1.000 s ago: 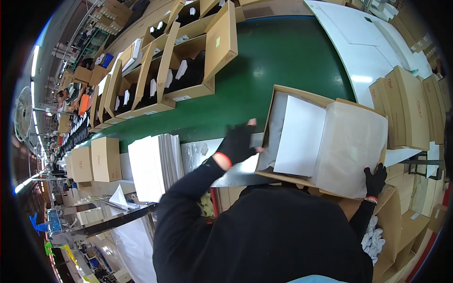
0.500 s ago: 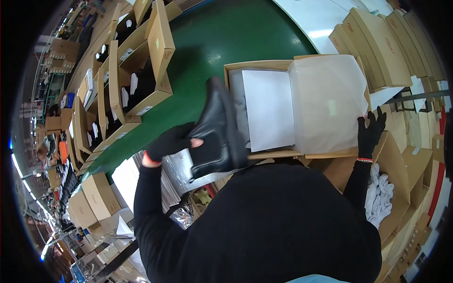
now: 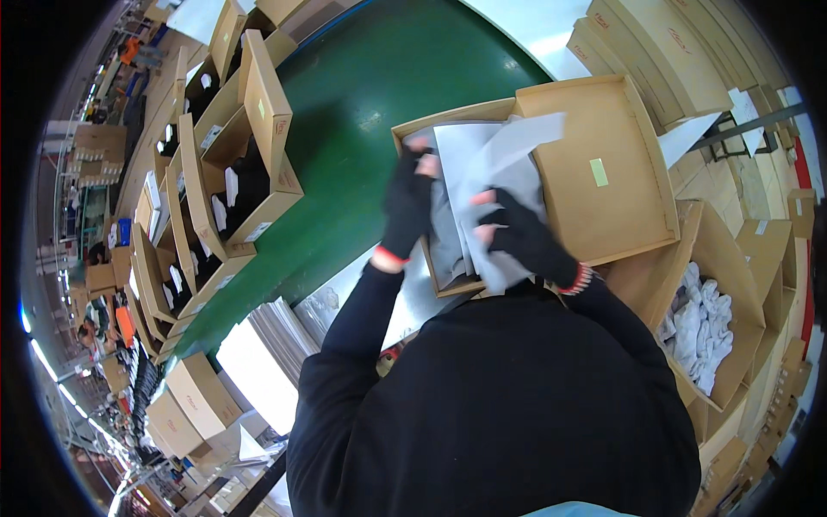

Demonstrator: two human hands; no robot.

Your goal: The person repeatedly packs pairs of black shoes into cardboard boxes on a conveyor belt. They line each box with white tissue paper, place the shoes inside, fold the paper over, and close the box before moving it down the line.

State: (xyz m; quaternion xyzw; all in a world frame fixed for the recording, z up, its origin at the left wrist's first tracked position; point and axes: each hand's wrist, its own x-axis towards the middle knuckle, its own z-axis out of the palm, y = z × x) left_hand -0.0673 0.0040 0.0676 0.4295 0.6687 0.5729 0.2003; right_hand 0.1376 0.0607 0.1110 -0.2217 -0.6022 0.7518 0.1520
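With left hand (image 3: 407, 196) and right hand (image 3: 524, 234) at the tissue paper (image 3: 517, 168), grips unclear, gentle smoothing should prevent tears.

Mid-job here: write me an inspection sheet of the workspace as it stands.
Surface: green worktop, showing light glints.
Job's things: open box holding grey tissue and a white sheet; lid open to the right.
Clutter: stack of white sheets, lower left; carton with crumpled white material, lower right.
Hands: left hand at the box's left side; right hand at the tissue; grip unclear.
Cables: nothing seen.
Surroundings: lidded boxes standing open, left; brown boxes, upper right.
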